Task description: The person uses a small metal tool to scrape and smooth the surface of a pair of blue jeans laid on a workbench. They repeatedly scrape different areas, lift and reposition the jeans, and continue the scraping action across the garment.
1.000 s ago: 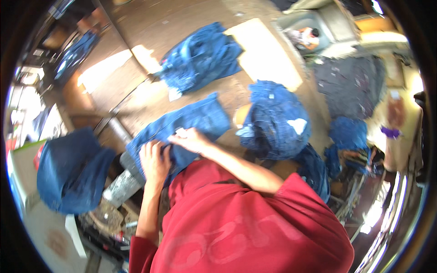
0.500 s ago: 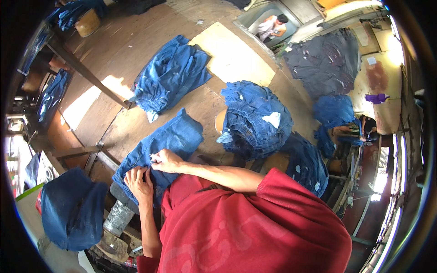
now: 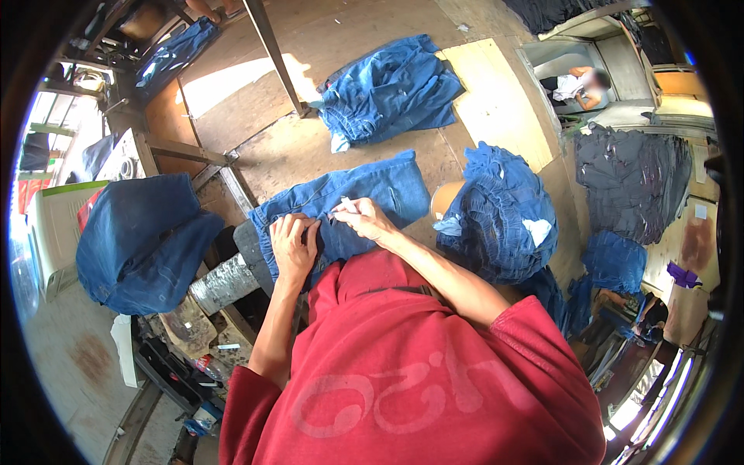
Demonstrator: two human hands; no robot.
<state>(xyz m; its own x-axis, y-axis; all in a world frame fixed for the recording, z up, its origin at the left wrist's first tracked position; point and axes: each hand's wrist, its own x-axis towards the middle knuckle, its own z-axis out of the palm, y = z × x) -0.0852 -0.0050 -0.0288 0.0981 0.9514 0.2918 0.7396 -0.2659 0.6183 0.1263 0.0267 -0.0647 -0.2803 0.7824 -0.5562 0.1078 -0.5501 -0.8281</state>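
A blue denim garment [image 3: 387, 186] is stretched over a padded, dark-ended support arm [image 3: 249, 252] in front of me. My left hand [image 3: 293, 242] rests on the denim near its left end, palm down with the fingers spread over the cloth. Just to the right, my right hand [image 3: 366, 219] grips a small white stick-like tool [image 3: 349, 204], its lower end close to the denim. The fingers hide part of the tool, so its exact kind is unclear.
Crumpled denim garments [image 3: 500, 217] are heaped on a round stand at right, and another denim pile [image 3: 391, 89] lies on the wooden floor ahead. Dark blue denim [image 3: 147, 240] hangs at left. A metal post [image 3: 275, 58] rises ahead. A person [image 3: 585, 87] sits far right.
My view has turned, so the surroundings sit farther right in the picture. Both hands stay on the same denim garment, the right one still gripping the white tool.
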